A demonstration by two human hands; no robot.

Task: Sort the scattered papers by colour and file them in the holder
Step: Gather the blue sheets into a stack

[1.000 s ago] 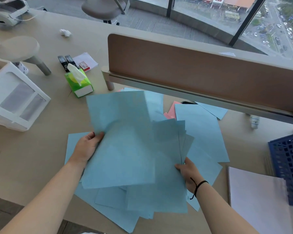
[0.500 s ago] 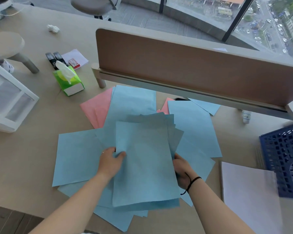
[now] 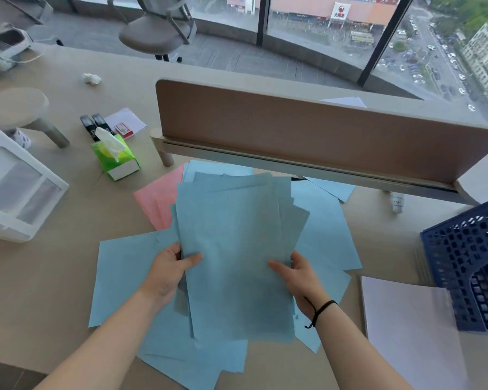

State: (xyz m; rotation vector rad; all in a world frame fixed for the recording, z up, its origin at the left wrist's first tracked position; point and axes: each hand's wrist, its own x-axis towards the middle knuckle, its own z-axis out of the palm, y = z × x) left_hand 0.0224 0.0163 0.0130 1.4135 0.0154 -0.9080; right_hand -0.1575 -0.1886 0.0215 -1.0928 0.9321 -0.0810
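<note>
1. Nearest, loose blue sheets (image 3: 124,277) lie scattered flat on the desk (image 3: 40,291), overlapping one another under and around the person's forearms.
2. Above them the left hand (image 3: 168,273) grips the left edge of a stack of blue papers (image 3: 234,249), thumb on top and fingers curled beneath.
3. The right hand (image 3: 299,280) grasps the same stack at its right edge, thumb lying across the top sheet; a black band circles that wrist.
4. The stack is raised off the desk and tilted toward the camera, its sheets fanned unevenly at the upper right corner.
5. To the right, a pile of white paper (image 3: 406,327) lies flat, its far corner just beside a dark blue perforated holder (image 3: 468,263). The holder's inside is only partly in view, and its contents cannot be made out.
6. Behind the stack on the left, pink sheets (image 3: 158,198) lie partly covered by blue ones.
7. At the left edge stands a white drawer unit (image 3: 17,190) with translucent fronts; what it contains cannot be told.
8. Farther back sits a green tissue box (image 3: 114,159) with a tissue sticking out of its top, near two black staplers (image 3: 93,126) and a small white booklet (image 3: 126,123).
9. A brown divider panel (image 3: 307,136) crosses the desk, more blue sheets reaching under its lower rail.
10. Beyond it stand a grey office chair (image 3: 158,32) and windows.
</note>
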